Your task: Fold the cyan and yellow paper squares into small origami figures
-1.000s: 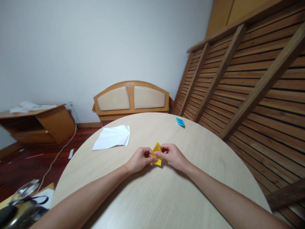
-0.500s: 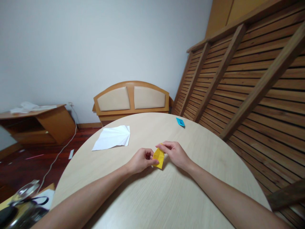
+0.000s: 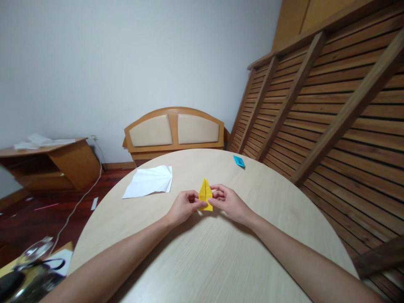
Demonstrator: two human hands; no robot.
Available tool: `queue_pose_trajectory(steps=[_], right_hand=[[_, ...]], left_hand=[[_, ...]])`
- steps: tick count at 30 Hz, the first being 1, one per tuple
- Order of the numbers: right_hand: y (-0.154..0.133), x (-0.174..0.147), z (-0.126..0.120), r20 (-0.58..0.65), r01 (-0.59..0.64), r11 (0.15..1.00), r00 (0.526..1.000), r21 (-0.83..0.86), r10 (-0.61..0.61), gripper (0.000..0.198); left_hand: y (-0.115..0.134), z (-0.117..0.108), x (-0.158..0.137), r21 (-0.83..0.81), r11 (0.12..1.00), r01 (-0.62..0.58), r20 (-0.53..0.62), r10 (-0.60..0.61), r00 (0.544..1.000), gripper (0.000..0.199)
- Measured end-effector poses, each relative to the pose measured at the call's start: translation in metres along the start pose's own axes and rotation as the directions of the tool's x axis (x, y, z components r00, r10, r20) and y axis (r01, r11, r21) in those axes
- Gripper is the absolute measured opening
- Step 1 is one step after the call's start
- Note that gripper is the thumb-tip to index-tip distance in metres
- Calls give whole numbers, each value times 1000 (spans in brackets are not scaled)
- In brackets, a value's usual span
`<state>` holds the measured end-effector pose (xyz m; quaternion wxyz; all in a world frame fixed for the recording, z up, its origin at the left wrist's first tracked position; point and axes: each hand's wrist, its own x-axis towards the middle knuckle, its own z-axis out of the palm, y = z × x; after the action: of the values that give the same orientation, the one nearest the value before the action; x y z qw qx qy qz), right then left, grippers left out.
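Note:
Between my hands, just over the round table (image 3: 202,261), is a folded piece of yellow paper (image 3: 205,193) with a pointed top and a crease down its middle. My left hand (image 3: 185,207) pinches its lower left side, thumb in front and fingers behind. On the other side my right hand (image 3: 227,203) grips the right edge, its thumb lying across the front. The fingertips behind the paper are partly hidden.
A creased white sheet (image 3: 148,182) lies at the table's left. Near the far right edge sits a small folded blue paper (image 3: 239,161). A slatted wooden frame (image 3: 315,109) leans at the right. A glass-lidded pot (image 3: 31,273) stands at the lower left.
The yellow paper has turned upright, its point now facing away from me. My right hand has moved from its top corner down to its right side.

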<state>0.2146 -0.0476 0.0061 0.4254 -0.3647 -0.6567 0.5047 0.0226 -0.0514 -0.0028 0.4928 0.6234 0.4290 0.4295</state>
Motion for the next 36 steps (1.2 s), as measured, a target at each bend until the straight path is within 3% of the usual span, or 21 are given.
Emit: queue_pose_trajectory(steps=[3,8,14,21,30,36], right_hand=[[4,1,1,-8,0,1000,1000,-7,0,39],[3,-1,-1,-43,14,1000,999,18,-13,41],[0,-2,1,-51,76,997,996,-10,-77,30],[1,-2,1,-54,70,998,996,-5,-70,30],[2,-1,2,-54,105,994,993,-28,-107,18],[1,1,0,-53,69,998,996,-13,-69,14]], left_hand=[[1,-2,1,6,1000,-6,-14,6,1000,45],[2,-2,1,-30,999,-32,-40,31,999,46],[3,-1,-2,-108,990,-87,-101,76,992,49],[4,-2,-2,-108,988,-109,-100,98,990,46],[3,-3,-2,-12,990,-140,-104,138,985,28],[3,-5,-3,25,988,-154,-72,156,985,25]])
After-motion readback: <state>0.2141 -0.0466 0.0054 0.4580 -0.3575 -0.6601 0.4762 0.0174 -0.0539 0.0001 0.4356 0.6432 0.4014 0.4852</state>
